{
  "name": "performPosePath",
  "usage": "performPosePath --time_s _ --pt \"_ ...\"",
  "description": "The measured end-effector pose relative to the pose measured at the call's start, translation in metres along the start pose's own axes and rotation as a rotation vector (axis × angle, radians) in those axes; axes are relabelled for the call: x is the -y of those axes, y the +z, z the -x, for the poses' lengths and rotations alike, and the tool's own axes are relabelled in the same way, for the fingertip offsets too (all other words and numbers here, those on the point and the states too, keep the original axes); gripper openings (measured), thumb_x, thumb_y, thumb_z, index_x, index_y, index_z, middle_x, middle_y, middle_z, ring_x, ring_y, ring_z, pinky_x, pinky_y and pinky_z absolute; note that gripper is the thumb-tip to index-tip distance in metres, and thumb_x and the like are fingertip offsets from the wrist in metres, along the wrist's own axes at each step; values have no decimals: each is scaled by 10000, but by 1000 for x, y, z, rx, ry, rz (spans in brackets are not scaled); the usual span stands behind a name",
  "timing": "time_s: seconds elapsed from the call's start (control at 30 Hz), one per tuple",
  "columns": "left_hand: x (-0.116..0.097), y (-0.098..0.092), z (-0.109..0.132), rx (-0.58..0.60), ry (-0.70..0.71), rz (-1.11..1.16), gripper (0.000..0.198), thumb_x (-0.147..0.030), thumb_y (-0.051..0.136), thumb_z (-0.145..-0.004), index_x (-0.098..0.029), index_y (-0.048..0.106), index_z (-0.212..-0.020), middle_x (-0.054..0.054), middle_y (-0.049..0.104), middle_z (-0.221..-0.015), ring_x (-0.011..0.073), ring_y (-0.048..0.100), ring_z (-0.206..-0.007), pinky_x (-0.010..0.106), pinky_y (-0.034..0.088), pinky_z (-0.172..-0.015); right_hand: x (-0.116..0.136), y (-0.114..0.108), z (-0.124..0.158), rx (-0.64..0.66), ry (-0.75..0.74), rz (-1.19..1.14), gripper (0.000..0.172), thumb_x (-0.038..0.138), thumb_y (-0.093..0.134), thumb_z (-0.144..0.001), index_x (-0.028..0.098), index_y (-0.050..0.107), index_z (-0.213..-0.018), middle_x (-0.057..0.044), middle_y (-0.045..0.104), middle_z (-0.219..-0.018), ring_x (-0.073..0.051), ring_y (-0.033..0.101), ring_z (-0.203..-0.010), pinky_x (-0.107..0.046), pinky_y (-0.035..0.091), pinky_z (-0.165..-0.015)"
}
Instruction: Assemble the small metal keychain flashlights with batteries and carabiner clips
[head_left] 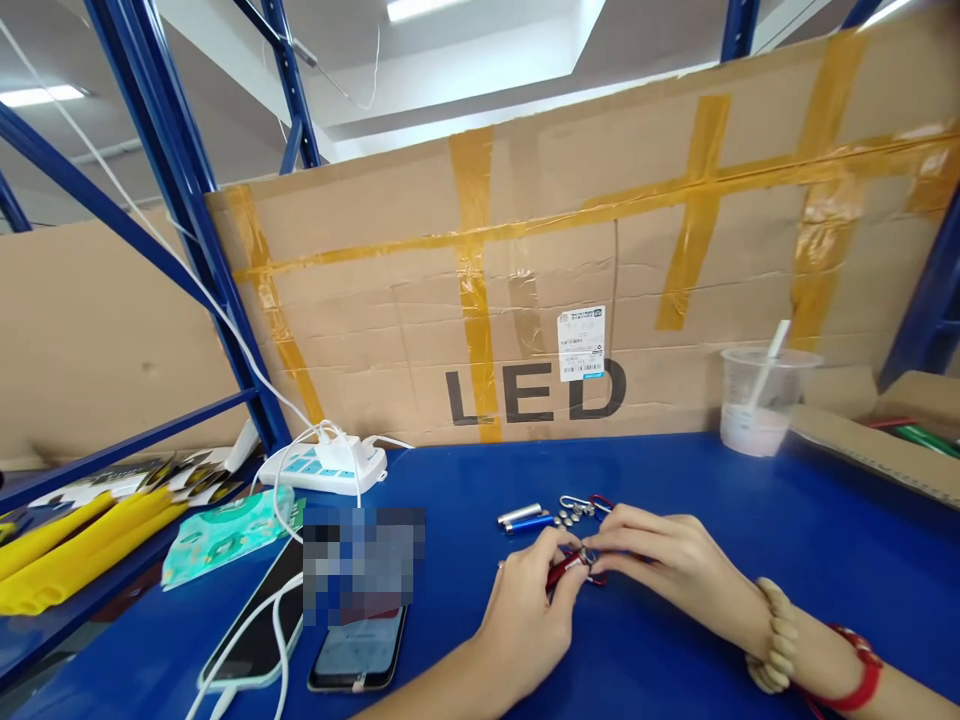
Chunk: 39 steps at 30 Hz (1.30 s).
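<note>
My left hand (525,610) grips a small red metal tube (565,568) between thumb and fingers, a little above the table. At the tube's silver end, my right hand (664,560) pinches a small metal ring (589,556); the fingertips hide part of it. A bit of a red clip shows just under those fingers. Beyond the hands lie a silver tube (519,515) and a blue tube (529,524) side by side. Beside them are several small round silver pieces (568,518), a silver carabiner clip (576,501) and a red clip (601,505).
Two phones (259,610) (358,645) with white cables lie at left, near a white power strip (322,472) and a teal packet (225,535). A plastic cup with a straw (759,415) and an open cardboard box (877,450) stand right. Taped cardboard (360,340) walls the back.
</note>
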<state>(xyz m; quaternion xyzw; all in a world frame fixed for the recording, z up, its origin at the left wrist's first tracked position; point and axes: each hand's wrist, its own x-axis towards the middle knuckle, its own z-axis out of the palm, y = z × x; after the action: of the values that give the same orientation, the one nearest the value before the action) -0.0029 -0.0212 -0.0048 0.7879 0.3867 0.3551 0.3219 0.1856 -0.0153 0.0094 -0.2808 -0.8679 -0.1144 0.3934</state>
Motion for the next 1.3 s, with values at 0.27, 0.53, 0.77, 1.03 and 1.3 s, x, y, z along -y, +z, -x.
performPosePath --time_s 0.27,0.53,0.77,1.03,1.3 --pt "1 0 -2 9 24 -4 163 -247 399 -895 -210 547 -951 -33 545 -651 104 487 -585 219 354 -586 -2 -4 -1 -6 -19 0 199 292 486 -891 195 657 -923 -10 653 -754 -76 609 -598 -159 453 -510" --pt "2 2 -3 -8 18 19 177 -239 409 -883 -197 556 -972 -26 544 -648 103 485 -576 214 365 -575 -2 -3 0 12 17 35 236 334 443 -908 222 633 -993 -22 662 -835 -86 637 -674 -155 489 -562" --pt "2 0 -3 11 14 14 199 -259 411 -882 -190 564 -990 -28 551 -634 102 489 -568 213 369 -573 -1 -3 1 52 13 41 245 320 432 -915 220 652 -954 -24 655 -824 -82 630 -650 -151 493 -555" --pt "4 -3 -3 17 45 -9 223 -277 418 -882 -205 565 -1035 -7 616 -730 116 539 -625 217 417 -607 -3 -2 5 20 11 78 251 342 451 -905 213 662 -951 -37 669 -856 -89 643 -677 -155 506 -579" --pt "4 -5 -3 35 84 -16 235 -257 400 -894 -216 556 -1065 6 656 -856 133 600 -744 224 456 -690 0 -3 4 30 15 72 208 312 498 -884 200 666 -934 -36 667 -841 -93 637 -658 -174 514 -591"
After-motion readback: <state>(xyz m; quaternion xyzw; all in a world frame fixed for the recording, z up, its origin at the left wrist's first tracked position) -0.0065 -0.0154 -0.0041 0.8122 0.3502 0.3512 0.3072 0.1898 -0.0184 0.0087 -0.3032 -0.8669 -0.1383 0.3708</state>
